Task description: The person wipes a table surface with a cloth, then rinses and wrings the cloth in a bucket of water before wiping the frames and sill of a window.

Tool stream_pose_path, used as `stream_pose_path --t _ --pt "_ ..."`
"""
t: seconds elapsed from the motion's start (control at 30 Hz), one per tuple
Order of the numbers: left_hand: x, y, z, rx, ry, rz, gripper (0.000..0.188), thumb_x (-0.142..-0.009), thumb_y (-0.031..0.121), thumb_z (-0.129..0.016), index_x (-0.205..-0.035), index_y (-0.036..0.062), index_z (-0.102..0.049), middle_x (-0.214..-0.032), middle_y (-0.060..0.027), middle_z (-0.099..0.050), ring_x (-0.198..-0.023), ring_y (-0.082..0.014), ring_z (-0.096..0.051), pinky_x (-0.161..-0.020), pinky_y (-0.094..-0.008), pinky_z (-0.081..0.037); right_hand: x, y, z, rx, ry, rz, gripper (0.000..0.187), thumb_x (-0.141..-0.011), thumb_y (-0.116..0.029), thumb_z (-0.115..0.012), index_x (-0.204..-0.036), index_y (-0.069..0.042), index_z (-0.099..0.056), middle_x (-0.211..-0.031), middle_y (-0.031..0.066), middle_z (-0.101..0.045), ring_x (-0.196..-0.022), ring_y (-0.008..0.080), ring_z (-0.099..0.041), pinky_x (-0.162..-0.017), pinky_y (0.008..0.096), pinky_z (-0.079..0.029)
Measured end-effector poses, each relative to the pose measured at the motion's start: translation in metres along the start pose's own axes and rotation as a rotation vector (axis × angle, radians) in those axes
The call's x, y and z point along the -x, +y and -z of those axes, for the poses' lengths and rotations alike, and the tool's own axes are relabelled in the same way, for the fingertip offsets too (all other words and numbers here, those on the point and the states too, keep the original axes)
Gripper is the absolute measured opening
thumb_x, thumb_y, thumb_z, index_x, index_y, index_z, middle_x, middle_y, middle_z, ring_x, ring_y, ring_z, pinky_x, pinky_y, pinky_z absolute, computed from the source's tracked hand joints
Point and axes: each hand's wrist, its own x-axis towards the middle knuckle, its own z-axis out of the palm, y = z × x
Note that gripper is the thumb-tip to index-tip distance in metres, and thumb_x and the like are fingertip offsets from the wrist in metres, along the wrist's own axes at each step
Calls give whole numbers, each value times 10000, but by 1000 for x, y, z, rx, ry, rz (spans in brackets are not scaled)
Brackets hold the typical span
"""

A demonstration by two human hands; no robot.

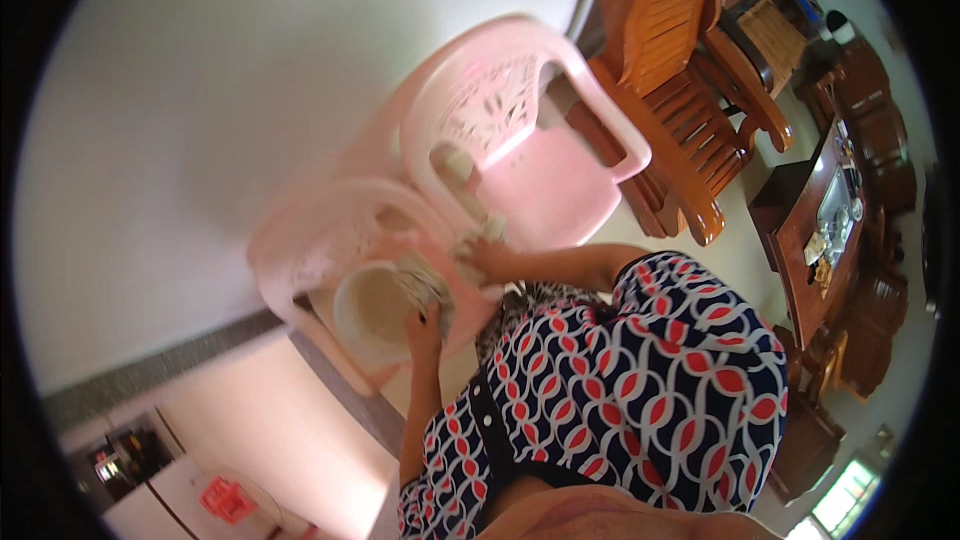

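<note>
Pale cloth point(424, 285) lies at the rim of a white bucket point(368, 312) on a pink chair point(325, 212), pinched by the left hand point(425, 328); the blurred right hand point(487, 258) seems closed on a second cloth point(491, 228). Even, firm pressure likely serves best.

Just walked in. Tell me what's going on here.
Someone in a patterned top is at two pink plastic chairs beside a pale wall. A whitish bucket stands on the left chair; the left hand is at its right side, against a greyish cloth. The right hand is near the right chair, beside something pale; blur hides its grip.
</note>
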Motion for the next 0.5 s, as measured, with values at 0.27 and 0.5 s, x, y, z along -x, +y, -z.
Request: stream_pose_path --t 0.27,0.5 --pt "-21 -4 -41 -98 -246 15 463 -898 372 -673 -998 -80 -655 -801 -216 -656 -732 -320 -624 -674 -452 -478 -33 40 -63 59 -194 -8 551 -724 -168 -772 -1252 -125 -622 -1252 187 -574 -1104 355 -592 -790 434 -561" --pt "-61 70 -86 43 -488 -444 362 -953 270 -626 -1115 -53 -629 -1186 -205 -575 -914 -264 -615 -848 -382 -505 37 31 15 -1440 81 -627 379 -885 -84 -658 -1257 -46 -595 -1087 153 -648 -897 299 -654 -550 407 -549"
